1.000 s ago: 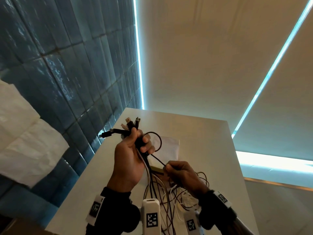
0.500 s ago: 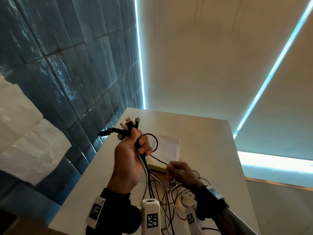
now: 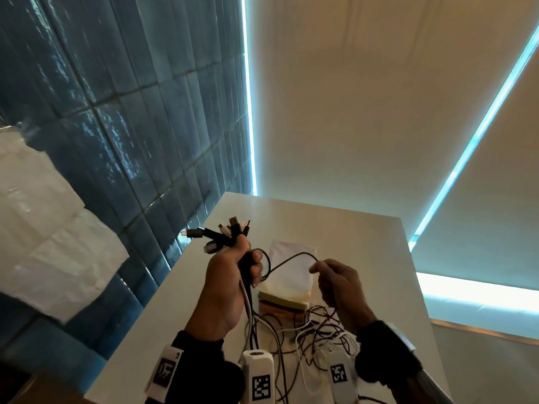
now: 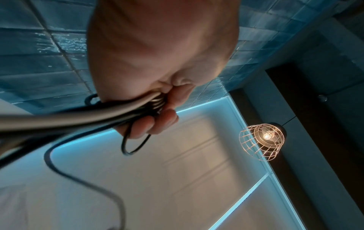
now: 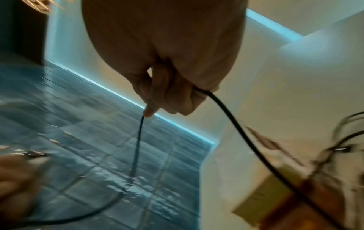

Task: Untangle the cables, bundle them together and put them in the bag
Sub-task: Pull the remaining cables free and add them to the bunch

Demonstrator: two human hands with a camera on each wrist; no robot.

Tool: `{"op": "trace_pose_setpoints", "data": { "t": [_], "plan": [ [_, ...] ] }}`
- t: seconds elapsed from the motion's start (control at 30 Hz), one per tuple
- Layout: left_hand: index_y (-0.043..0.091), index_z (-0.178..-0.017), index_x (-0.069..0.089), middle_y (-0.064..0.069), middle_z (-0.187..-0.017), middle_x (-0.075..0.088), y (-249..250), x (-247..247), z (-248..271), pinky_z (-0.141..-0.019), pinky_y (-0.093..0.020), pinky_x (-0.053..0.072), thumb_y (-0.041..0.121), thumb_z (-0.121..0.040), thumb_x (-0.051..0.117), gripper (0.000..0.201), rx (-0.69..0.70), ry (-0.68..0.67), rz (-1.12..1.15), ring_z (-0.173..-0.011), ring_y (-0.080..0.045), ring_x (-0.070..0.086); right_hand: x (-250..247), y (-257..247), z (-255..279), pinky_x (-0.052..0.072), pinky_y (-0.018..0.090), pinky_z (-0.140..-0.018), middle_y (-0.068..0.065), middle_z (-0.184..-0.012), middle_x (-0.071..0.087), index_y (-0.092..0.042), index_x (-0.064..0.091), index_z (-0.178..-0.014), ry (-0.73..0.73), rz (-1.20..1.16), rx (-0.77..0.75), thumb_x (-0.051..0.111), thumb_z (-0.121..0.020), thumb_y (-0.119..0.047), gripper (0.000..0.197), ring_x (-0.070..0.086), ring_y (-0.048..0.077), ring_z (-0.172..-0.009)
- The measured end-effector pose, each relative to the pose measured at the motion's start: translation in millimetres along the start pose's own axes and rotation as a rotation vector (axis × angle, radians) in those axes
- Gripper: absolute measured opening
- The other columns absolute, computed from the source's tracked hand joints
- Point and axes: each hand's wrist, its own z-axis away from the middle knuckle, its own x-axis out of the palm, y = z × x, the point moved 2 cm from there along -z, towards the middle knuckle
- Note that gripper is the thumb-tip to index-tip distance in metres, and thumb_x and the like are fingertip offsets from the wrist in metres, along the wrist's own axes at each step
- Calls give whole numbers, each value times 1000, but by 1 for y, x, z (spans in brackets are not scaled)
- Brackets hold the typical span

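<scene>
Grip, L: left hand (image 3: 226, 282) is fisted round a bunch of cables (image 3: 248, 290), thumb and fingers fully curled, held up above the tabletop (image 3: 364, 246). Connector ends (image 3: 224, 231) fan out from the top of the fist, pointing up and away toward the tiled wall (image 3: 122, 118); one black plug points left, approx. horizontal. Long axis of the gripped bunch runs near vertical through the fist; strands drop from its underside to the tabletop. Left wrist view confirms: fingers (image 4: 157, 123) closed tight on several strands, a small black loop hanging below them.

Grip, R: right hand (image 3: 338, 287) pinches a single black cable (image 3: 291, 258) between thumb and fingertip, other fingers curled round it. That cable arcs from the left fist, dips, rises, then runs roughly level across to the pinch. Right wrist view: same cable (image 5: 236, 124) exits the back of the hand and trails down toward the tabletop; image blurred, detail poor.

Loose cables: a tangle of thin dark and white strands (image 3: 315, 330) lies on the tabletop below and between both wrists, no common direction.

Bag: pale bag (image 3: 288, 272) lies flat on the tabletop beyond the hands, long axis running away from the person. Cannot tell if its mouth is open. No cable seen inside it.

Other: caged pendant lamp (image 4: 263, 140) lit, seen in left wrist view.
</scene>
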Motion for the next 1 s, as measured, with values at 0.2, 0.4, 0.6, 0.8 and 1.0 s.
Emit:
{"op": "trace_pose_setpoints", "data": {
  "t": [0.2, 0.4, 0.6, 0.8, 1.0],
  "plan": [
    [9, -90, 49, -20, -84, 69, -9, 6, 1, -58, -31, 38, 21, -103, 37, 21, -93, -11, 2, -64, -23, 60, 45, -54, 32, 18, 20, -43, -5, -49, 33, -10, 64, -75, -364, -39, -225, 54, -94, -20, 23, 23, 9, -42],
    [10, -78, 45, -7, -66, 48, 0, 1, 5, -77, -40, 46, 25, -101, 37, 28, -46, -87, 287, -71, -26, 59, 47, -38, 42, 29, 21, -48, -3, -59, 47, -18, 65, -75, -577, 97, -167, 53, -94, -27, 25, 36, 9, -50],
    [15, -73, 41, 3, -59, 35, 3, -4, 2, -58, -31, 32, 28, -101, 36, 31, 30, -85, 249, -51, -12, 35, 25, 30, 25, 38, 27, -56, -8, -61, 49, -23, 62, -71, -457, 211, -71, 56, -94, -31, 25, 42, 13, -58],
    [16, -74, 39, 3, -60, 31, 4, -1, 5, -56, -29, 29, 28, -97, 38, 27, 50, -147, 205, -52, -12, 28, 12, 77, 13, 40, 35, -63, -8, -63, 49, -27, 61, -68, -355, 294, -50, 56, -88, -46, 29, 44, 16, -63],
    [15, -73, 39, 3, -60, 31, 10, -5, 4, -52, -26, 32, 29, -97, 39, 28, 73, -163, 171, -51, -11, 29, 6, 106, 1, 45, 34, -63, -7, -61, 55, -29, 62, -64, -247, 410, -24, 53, -86, -46, 29, 53, 14, -63]
  ]
}}
